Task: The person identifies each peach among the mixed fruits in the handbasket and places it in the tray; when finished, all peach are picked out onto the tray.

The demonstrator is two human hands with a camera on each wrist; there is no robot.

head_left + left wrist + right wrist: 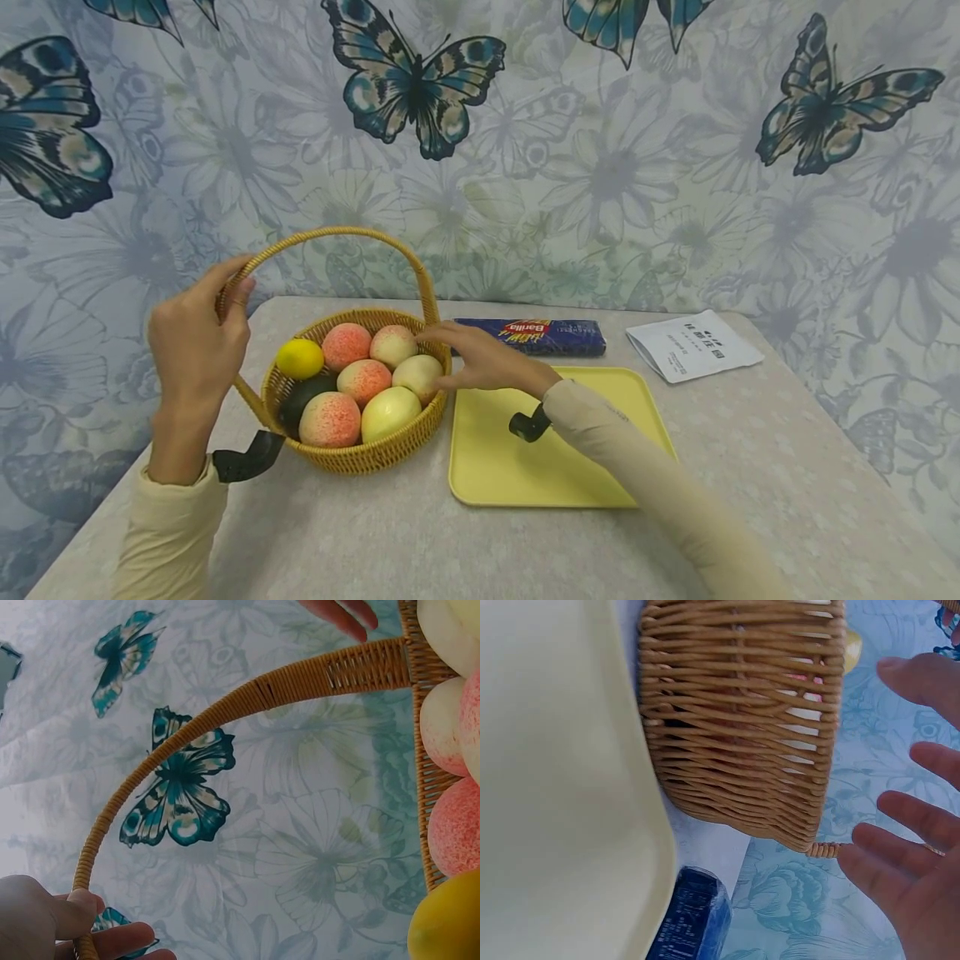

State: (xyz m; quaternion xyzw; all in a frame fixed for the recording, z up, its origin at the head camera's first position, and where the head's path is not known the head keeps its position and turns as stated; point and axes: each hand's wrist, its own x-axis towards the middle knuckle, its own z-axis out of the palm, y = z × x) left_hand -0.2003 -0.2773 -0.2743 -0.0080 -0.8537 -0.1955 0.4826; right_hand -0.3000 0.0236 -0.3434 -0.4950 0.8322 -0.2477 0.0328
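A wicker basket (360,460) stands upright on the table (337,533), its arched handle (360,232) rising over the fruit inside. The left hand (198,333) grips the left part of this handle, above the basket's left side, with fingers and thumb curled round it. The right hand (487,358) is open, its fingers spread at the basket's right side by the foot of the handle; whether a fingertip touches the basket or its handle, I cannot tell. Within the basket, a yellow lemon (300,359) sits along the left edge, with a dark green fruit (300,396) just in front of it, partly hidden. A red-flecked peach (330,420) lies at the basket's front, beside a smooth pale yellow fruit (391,412), and more peaches (363,381) fill its middle, back and right, some redder, some paler. Just right of the basket lies a yellow tray (525,475), partly covered from view by the right forearm. Right of the basket and farther back is a blue pasta packet (562,335); well to the basket's right is a white pouch (697,346). Behind the basket rises a butterfly-patterned wall (525,208).
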